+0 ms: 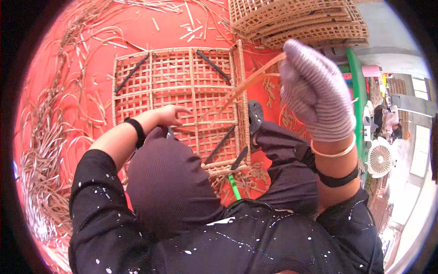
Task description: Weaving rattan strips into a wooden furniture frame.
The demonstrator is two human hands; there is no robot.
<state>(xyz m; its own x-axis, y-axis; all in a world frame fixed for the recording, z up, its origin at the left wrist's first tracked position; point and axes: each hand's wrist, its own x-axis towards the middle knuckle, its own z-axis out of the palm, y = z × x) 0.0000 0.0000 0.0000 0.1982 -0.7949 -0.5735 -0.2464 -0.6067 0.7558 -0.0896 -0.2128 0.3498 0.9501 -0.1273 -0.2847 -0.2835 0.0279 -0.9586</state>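
Note:
My right hand, in a striped knit glove, is raised at the right and closed on a tan rattan strip. The strip runs down to the left toward a woven rattan panel, where its end blurs. Bare, my left hand is over the panel's lower left part beside my knee. Its index finger is stretched out, apart from the lower fingers, which are partly hidden. A small greyish thing shows just under it; I cannot tell whether the hand touches it. Black bars cross the panel's corners.
Loose strips lie heaped along the left of the red floor. Woven panels are stacked at the far right. Short offcuts and a green stick lie near my legs. Rightward stands a white fan.

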